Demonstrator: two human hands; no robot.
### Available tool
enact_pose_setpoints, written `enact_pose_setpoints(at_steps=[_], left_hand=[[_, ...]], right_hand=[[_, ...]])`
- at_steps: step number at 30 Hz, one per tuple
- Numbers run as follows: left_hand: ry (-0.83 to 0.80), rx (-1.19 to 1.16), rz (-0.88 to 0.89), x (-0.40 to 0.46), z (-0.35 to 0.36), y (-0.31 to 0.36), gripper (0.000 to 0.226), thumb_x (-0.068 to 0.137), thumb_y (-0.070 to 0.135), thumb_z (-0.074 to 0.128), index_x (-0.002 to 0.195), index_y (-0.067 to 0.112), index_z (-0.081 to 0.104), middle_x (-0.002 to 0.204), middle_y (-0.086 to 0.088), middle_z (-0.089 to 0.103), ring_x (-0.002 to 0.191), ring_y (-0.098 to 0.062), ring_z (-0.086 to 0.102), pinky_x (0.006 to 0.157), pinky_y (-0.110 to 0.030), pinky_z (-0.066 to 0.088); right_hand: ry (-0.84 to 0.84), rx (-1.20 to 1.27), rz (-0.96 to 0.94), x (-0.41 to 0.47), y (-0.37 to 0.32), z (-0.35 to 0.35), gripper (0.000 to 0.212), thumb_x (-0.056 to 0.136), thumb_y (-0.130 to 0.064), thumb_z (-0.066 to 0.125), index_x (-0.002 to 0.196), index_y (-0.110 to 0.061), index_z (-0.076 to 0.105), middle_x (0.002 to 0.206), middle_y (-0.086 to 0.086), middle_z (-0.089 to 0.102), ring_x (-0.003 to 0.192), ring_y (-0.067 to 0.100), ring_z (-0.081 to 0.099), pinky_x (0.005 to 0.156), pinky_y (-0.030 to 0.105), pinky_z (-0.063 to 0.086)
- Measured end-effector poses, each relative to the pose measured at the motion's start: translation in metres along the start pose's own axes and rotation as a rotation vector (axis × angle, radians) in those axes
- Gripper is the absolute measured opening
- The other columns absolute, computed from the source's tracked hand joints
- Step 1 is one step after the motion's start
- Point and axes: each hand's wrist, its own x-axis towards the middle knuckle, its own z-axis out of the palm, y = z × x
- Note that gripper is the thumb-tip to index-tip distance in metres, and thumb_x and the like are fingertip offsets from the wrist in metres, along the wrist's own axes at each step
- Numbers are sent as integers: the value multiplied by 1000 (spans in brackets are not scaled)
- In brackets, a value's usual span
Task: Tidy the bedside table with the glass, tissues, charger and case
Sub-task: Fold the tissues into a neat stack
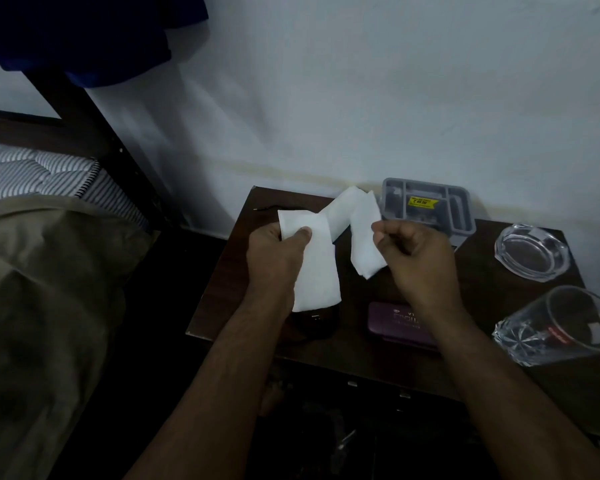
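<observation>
The bed point(42, 258) fills the left, and beside it against the wall stands the dark tabletop point(465, 282), where the tidying is under way. Over its middle, both hands hold the white tissues point(321, 251) clear of the wood: the left hand point(274, 254) has its fingers point(303, 233) pinched on one sheet, and the right hand point(420, 258) is closed on the other, which trails up and back in a loose strip. The step looks like folding or stacking; it would go best by bringing edges together gently, since thin paper tears under a pull. The grey organiser tray point(463, 223) at the back is divided into compartments, its contents too dim to name. The glass point(555, 327) lies tipped on its side at the right edge, empty, near a glass ashtray point(532, 252). The purple case point(399, 322) lies flat below the hands.
</observation>
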Motion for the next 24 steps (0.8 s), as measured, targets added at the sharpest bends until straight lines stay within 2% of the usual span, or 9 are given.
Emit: enact_pose_setpoints(at_steps=[3, 6, 11, 15, 16, 18, 20, 22, 24], left_hand=[[5, -3, -17, 0, 2, -1, 14, 99, 15, 65, 102, 3, 69, 101, -14, 74, 90, -32, 72, 72, -45, 63], [-26, -58, -83, 3, 4, -2, 14, 103, 20, 58, 91, 16, 65, 94, -6, 71, 82, -22, 69, 62, -31, 57], [-57, -251, -295, 3, 5, -1, 36, 107, 42, 46, 102, 13, 67, 101, -8, 75, 88, -26, 72, 71, -35, 58], [-67, -421, -348, 5, 3, 4, 64, 105, 62, 27, 124, 14, 65, 108, -12, 78, 95, -31, 75, 78, -40, 60], [-63, -433, -352, 6, 2, 5, 67, 104, 64, 25, 125, 15, 65, 109, -12, 77, 95, -30, 75, 74, -39, 60], [-46, -413, -348, 7, 0, 4, 70, 103, 67, 23, 122, 15, 66, 110, -11, 76, 95, -29, 74, 70, -37, 58], [-31, -388, -322, 8, -1, 3, 71, 102, 67, 24, 122, 14, 67, 114, -11, 75, 99, -29, 73, 74, -38, 59], [-45, -375, -299, 7, -2, 4, 69, 103, 65, 28, 126, 13, 67, 119, -12, 75, 106, -31, 72, 86, -42, 59], [-96, -370, -281, 4, -1, 6, 63, 102, 60, 41, 127, 9, 68, 121, -14, 74, 110, -32, 71, 94, -44, 58]], right_hand=[[38, 145, -58, 0, -4, 2, 21, 96, -7, 68, 115, -14, 76, 109, -7, 76, 101, -1, 71, 91, 19, 56], [12, 244, -112, -2, -10, 4, 23, 95, -3, 69, 111, -18, 76, 112, 2, 77, 101, 9, 72, 91, 24, 57], [-151, 445, -175, -12, -27, 13, 24, 92, -13, 73, 106, -31, 78, 106, -3, 79, 99, 11, 73, 89, 26, 57], [-257, 495, -78, -15, -27, 22, 21, 87, -31, 76, 108, -35, 80, 104, 34, 68, 97, 52, 61, 84, 41, 50], [-259, 457, -62, -14, -24, 24, 21, 88, -30, 76, 108, -35, 79, 104, 37, 66, 98, 54, 59, 83, 43, 51], [-263, 385, -27, -13, -18, 23, 20, 92, -23, 75, 109, -32, 79, 103, 30, 70, 99, 46, 66, 83, 49, 57], [-297, 320, 28, -12, -12, 22, 21, 94, -17, 73, 111, -28, 78, 98, 14, 76, 90, 22, 72, 76, 47, 59], [-357, 248, 48, -12, -6, 20, 23, 94, -15, 73, 115, -22, 77, 96, -6, 77, 86, 1, 69, 71, 27, 54], [-398, 205, 35, -14, -6, 20, 26, 93, -15, 74, 118, -20, 76, 100, -13, 76, 87, -5, 69, 71, 14, 51]])
